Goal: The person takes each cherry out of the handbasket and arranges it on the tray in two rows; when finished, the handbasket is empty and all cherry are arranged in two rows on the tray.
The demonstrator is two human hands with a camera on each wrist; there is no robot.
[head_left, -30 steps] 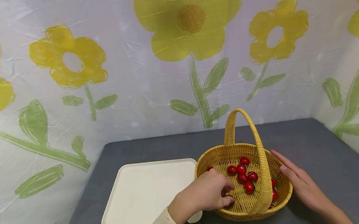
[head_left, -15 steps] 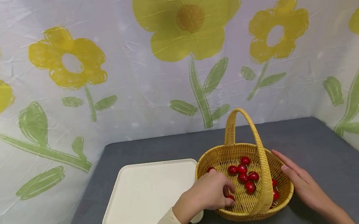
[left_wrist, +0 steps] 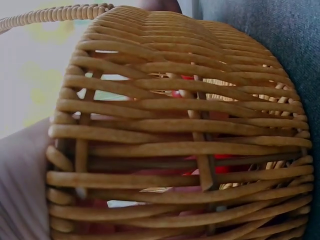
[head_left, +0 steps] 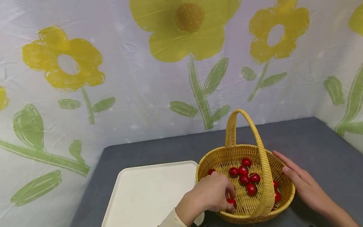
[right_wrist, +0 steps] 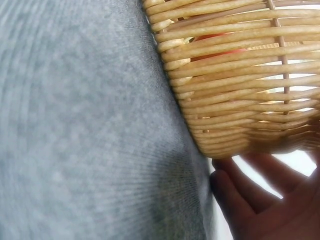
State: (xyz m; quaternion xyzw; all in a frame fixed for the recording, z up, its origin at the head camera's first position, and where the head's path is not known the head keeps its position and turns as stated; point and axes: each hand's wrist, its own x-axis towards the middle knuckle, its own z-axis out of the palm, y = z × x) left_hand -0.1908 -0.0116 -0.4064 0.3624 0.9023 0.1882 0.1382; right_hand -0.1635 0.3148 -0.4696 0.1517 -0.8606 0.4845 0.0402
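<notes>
A yellow wicker basket [head_left: 217, 153] with a tall arched handle [head_left: 262, 164] stands on the table, with several small glossy red round fruits [head_left: 251, 189] scattered over its floor. Reaching over the near left rim, my left hand [head_left: 208, 194] pinches one red fruit [head_left: 231, 203] between thumb and fingers, low inside the basket. Woven strands mostly hide those fingers in the left wrist view. My right hand [head_left: 302, 182] rests against the basket's right side, its fingers extended along the outside. From the right wrist, the fingertips touch the wicker wall [right_wrist: 240, 100] near its edge.
A cream-coloured rectangular tray [head_left: 149, 195] lies left of the basket, its right end partly behind my left forearm. Dark grey cloth [head_left: 300, 139] covers the table. Behind it hangs a pale backdrop [head_left: 128, 96] printed with yellow flowers.
My left fingers have drawn together around a red fruit, which shows more clearly between them now. The basket and my right hand keep their places, while the view shifts slightly.
</notes>
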